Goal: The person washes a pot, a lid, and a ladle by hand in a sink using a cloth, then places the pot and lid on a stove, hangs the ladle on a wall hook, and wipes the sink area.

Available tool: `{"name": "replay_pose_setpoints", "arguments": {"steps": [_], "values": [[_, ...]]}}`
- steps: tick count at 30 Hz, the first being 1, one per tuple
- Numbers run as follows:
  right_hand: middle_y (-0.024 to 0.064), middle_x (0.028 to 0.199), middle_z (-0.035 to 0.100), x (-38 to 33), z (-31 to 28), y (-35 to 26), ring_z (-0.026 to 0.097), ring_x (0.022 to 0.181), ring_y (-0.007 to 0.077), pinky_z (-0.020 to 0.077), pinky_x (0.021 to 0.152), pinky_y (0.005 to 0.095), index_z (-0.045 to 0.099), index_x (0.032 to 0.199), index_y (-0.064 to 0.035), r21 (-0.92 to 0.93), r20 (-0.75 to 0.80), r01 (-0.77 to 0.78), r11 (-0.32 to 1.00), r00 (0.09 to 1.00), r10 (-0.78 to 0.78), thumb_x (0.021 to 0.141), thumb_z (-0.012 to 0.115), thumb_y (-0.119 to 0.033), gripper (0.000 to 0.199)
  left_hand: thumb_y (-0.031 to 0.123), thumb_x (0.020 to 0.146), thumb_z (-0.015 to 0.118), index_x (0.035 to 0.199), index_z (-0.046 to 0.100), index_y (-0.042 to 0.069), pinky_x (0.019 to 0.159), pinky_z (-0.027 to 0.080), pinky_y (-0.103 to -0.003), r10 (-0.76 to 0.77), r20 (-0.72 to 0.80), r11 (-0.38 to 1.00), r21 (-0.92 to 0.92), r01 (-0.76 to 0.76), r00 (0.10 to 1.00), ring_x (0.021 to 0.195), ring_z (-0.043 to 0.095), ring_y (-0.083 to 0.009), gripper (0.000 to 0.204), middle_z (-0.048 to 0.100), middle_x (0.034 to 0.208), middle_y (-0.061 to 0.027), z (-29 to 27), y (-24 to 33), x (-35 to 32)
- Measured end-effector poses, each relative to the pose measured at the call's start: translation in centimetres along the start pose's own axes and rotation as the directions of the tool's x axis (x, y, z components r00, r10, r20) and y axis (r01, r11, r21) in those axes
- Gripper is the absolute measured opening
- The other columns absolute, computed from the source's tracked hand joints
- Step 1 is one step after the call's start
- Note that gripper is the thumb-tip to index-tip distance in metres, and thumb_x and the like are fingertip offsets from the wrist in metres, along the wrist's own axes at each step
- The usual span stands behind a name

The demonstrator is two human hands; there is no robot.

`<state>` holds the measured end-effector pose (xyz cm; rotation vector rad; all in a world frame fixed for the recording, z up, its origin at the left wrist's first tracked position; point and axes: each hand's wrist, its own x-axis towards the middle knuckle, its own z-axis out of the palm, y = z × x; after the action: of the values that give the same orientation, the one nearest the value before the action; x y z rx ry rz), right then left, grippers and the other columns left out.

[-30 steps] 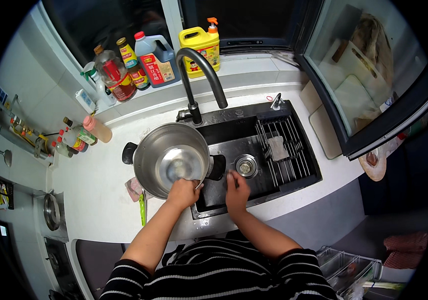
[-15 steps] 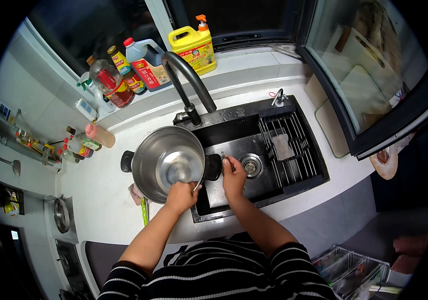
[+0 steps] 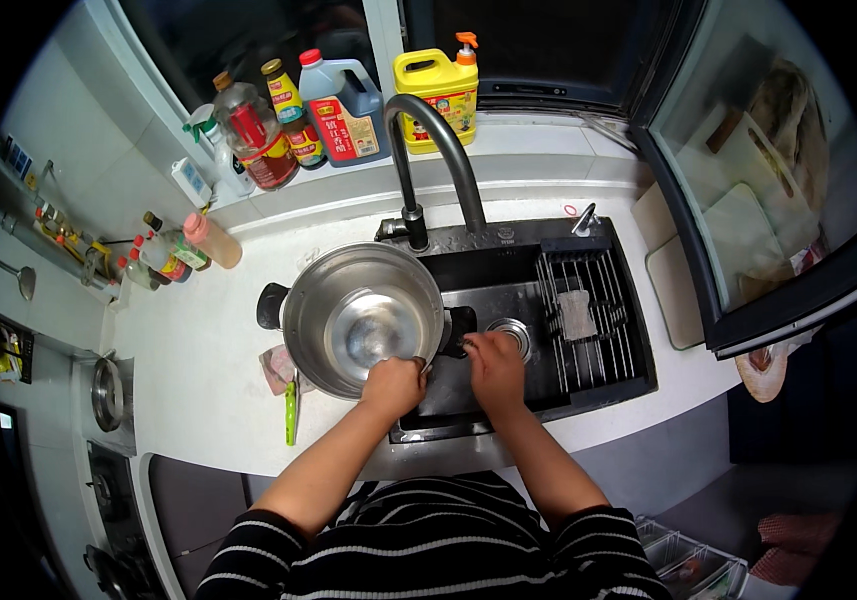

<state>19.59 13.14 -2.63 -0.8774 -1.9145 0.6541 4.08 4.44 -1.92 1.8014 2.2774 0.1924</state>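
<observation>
A large stainless steel pot (image 3: 310, 350) with two black side handles stands tilted, partly on the white counter and partly over the left end of the dark sink (image 3: 468, 415). My left hand (image 3: 395, 385) is closed over the near right part of the pot's rim, fingers inside and out of sight. Just beside the right black handle (image 3: 461, 325), my right hand (image 3: 496, 372) is closed, fingertips pinched together. Whatever those fingers may hold is too small to make out. A pale patch shows on the pot's inner bottom.
A curved dark faucet (image 3: 438, 110) arches behind the pot. At the sink's right, a wire rack (image 3: 603, 330) carries a pale sponge (image 3: 576, 316). A green-handled tool (image 3: 291, 412) and a pinkish cloth (image 3: 276, 368) lie left of the pot. Several bottles and a yellow jug (image 3: 436, 95) line the sill.
The view has shifted, so the scene sits a little differently in it. My right hand has turned, its fingers now lower beside the handle. My left hand keeps its hold on the rim.
</observation>
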Motion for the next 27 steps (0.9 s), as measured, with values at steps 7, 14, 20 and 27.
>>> {"name": "replay_pose_setpoints", "arguments": {"steps": [7,14,20,27], "values": [[0.0078,0.081,0.052,2.0,0.9,0.4,0.054,0.079,0.0272,0.0473,0.065,0.0381,0.062,0.084,-0.0072,-0.281,0.238,0.217,0.935,0.959,-0.152,0.074,0.063,-0.01,0.011,0.027,0.084,0.056,0.077,0.065,0.002,0.059,0.052,-0.047,-0.018,0.014,0.999,-0.042,0.019,1.0,0.06,0.062,-0.0395,0.027,0.062,0.064,-0.021,-0.1,0.0,0.2],[0.0116,0.091,0.06,5.5,1.8,1.7,0.058,0.09,0.033,0.0482,0.075,0.0408,0.06,0.088,-0.0062,-0.196,0.278,0.085,0.977,0.96,-0.027,0.079,0.061,-0.009,0.009,0.024,0.083,0.054,0.082,0.066,0.003,0.065,0.052,-0.047,-0.077,0.07,0.992,-0.092,0.083,0.995,0.066,0.063,-0.038,0.024,0.064,0.071,-0.0202,-0.6,0.1,0.1],[0.0177,0.09,0.063,5.9,2.0,1.9,0.059,0.086,0.0398,0.0473,0.072,0.046,0.055,0.094,-0.0061,-0.125,0.436,-0.158,0.979,0.878,0.197,0.084,0.059,-0.011,0.012,0.023,0.083,0.053,0.084,0.067,0.004,0.065,0.052,-0.047,-0.02,0.072,0.992,-0.121,0.029,0.997,0.068,0.064,-0.0372,0.023,0.064,0.072,-0.0197,-0.5,-0.3,0.0],[0.0174,0.083,0.064,8.1,3.7,2.8,0.062,0.082,0.0368,0.0486,0.071,0.0399,0.058,0.09,-0.0041,-0.261,0.389,-0.242,0.935,0.86,0.331,0.083,0.064,-0.019,0.017,0.016,0.081,0.052,0.081,0.067,0.001,0.068,0.053,-0.045,-0.034,0.117,0.99,-0.13,0.049,0.993,0.074,0.066,-0.0367,0.021,0.065,0.08,-0.0226,-2.0,0.4,-0.2]]}}
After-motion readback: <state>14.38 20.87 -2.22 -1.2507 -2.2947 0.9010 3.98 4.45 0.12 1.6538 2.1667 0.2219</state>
